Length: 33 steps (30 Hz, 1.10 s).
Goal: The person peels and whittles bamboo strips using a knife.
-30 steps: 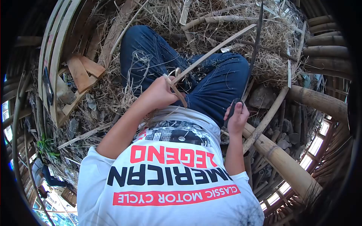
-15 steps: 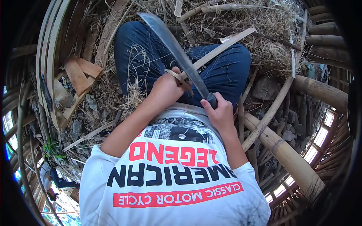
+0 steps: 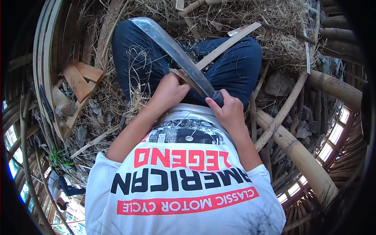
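Observation:
My right hand (image 3: 230,109) is closed around the dark handle of a machete (image 3: 172,51). Its long blade slants up and left over my lap, its tip above my left knee. My left hand (image 3: 171,91) is closed on a bamboo strip (image 3: 227,46), which passes behind the blade and sticks out toward the upper right. A thin sliver (image 3: 188,81) lies along the blade's lower edge, between my hands; whether it is still joined to the strip is hidden.
Dry shavings (image 3: 282,43) cover the ground past my knees. Wood offcuts (image 3: 76,82) and long curved slats (image 3: 47,58) are on the left. A thick bamboo pole (image 3: 297,156) and stones (image 3: 279,83) are on the right. Another person (image 3: 58,188) is at the far lower left.
The machete blade has tilted lower and to the left, its tip now over my left knee. The sliver has shifted to lie along the blade. Both hands keep their hold.

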{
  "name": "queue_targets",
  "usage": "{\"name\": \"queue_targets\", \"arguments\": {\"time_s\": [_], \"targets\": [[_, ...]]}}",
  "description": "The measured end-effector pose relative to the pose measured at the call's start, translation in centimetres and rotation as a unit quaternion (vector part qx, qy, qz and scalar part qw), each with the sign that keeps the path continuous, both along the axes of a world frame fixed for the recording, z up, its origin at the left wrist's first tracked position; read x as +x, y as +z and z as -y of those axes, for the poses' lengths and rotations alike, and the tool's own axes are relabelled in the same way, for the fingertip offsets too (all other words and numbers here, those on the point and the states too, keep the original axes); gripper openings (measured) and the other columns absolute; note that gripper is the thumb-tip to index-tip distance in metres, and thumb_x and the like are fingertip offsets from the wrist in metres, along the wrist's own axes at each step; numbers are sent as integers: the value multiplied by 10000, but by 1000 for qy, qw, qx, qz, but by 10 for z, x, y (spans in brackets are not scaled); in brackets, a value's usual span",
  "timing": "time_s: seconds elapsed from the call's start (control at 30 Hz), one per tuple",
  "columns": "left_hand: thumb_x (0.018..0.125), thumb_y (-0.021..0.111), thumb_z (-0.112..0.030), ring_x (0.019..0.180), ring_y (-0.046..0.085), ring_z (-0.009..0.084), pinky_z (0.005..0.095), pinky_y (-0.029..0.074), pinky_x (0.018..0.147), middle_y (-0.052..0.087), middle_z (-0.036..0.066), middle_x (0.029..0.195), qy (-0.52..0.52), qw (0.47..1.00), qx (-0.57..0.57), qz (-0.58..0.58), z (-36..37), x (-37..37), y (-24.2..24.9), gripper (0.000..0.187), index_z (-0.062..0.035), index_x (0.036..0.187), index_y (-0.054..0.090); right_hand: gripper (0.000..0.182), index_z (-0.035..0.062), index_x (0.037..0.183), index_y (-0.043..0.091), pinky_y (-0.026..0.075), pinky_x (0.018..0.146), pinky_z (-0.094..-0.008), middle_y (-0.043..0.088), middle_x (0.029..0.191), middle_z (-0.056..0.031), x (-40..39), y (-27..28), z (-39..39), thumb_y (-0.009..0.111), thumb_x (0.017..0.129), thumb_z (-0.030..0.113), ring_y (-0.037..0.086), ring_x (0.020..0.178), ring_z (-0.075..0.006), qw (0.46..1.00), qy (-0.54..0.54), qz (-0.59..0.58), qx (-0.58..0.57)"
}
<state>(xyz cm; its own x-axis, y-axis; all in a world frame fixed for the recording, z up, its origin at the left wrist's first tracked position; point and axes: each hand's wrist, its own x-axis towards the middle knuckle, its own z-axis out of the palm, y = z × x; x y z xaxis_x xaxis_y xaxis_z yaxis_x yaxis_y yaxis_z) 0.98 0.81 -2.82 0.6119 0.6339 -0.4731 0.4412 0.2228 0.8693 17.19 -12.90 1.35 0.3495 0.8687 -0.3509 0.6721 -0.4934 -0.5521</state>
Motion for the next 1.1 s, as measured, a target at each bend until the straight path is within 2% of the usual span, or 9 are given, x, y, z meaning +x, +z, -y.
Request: {"name": "queue_targets", "arguments": {"time_s": [0.3, 0.37, 0.4, 0.6, 0.67, 0.77, 0.83, 1.1], "targets": [[801, 567, -69, 938, 640, 382, 392, 497, 815, 674, 219, 974, -24, 999, 13, -19, -2, -7, 8, 260, -6, 1038, 651, 524, 23, 864, 614, 501, 532, -438, 641, 633, -172, -6, -9, 3, 643, 829, 544, 650, 595, -364, 999, 10, 36, 11], [815, 548, -14, 914, 654, 209, 333, 498, 815, 689, 168, 968, -43, 998, 25, -46, -1, -8, 6, 257, 39, 1053, 631, 524, 23, 865, 613, 500, 531, -437, 641, 633, -171, -7, -10, 4, 644, 828, 545, 651, 593, -362, 999, 12, 46, 12], [815, 548, -14, 914, 654, 209, 333, 498, 815, 689, 168, 968, -44, 998, 24, -46, 0, -8, 6, 257, 39, 1053, 631, 522, 25, 861, 610, 499, 530, -436, 641, 634, -170, -7, -10, 4, 644, 828, 545, 652, 594, -359, 999, 12, 44, 9], [810, 548, -15, 912, 666, 227, 338, 501, 805, 692, 179, 970, -44, 995, 33, -77, 1, -11, 6, 256, 38, 1043, 638, 521, 28, 843, 601, 492, 521, -431, 642, 639, -160, -8, -12, 5, 645, 827, 547, 655, 597, -350, 999, 17, 49, 12], [817, 601, -106, 955, 630, 406, 415, 503, 807, 665, 241, 987, -45, 996, 27, -71, 0, -12, 9, 257, 0, 1047, 647, 521, 29, 838, 598, 491, 520, -430, 641, 639, -157, -9, -13, 6, 645, 826, 548, 656, 599, -348, 998, 20, 50, 11], [823, 609, -117, 953, 632, 405, 417, 503, 809, 666, 242, 981, -43, 996, 26, -74, 1, -13, 9, 255, 6, 1043, 647, 521, 31, 832, 596, 490, 519, -428, 639, 637, -153, -9, -12, 5, 645, 824, 551, 655, 597, -345, 998, 23, 51, 12], [820, 606, -113, 952, 633, 404, 414, 503, 807, 665, 244, 977, -38, 996, 24, -71, 2, -14, 8, 254, 11, 1037, 647, 472, 32, 871, 618, 487, 559, -426, 635, 662, -178, -10, -10, 4, 653, 837, 501, 643, 634, -371, 999, 25, 42, -5], [793, 578, -76, 880, 650, 394, 404, 506, 758, 664, 254, 935, -21, 997, 14, -70, 4, -20, 7, 254, 30, 1014, 649, 480, 25, 889, 621, 491, 556, -426, 643, 672, -168, -11, -9, 5, 660, 830, 500, 646, 632, -362, 999, 28, 35, -6]]}}
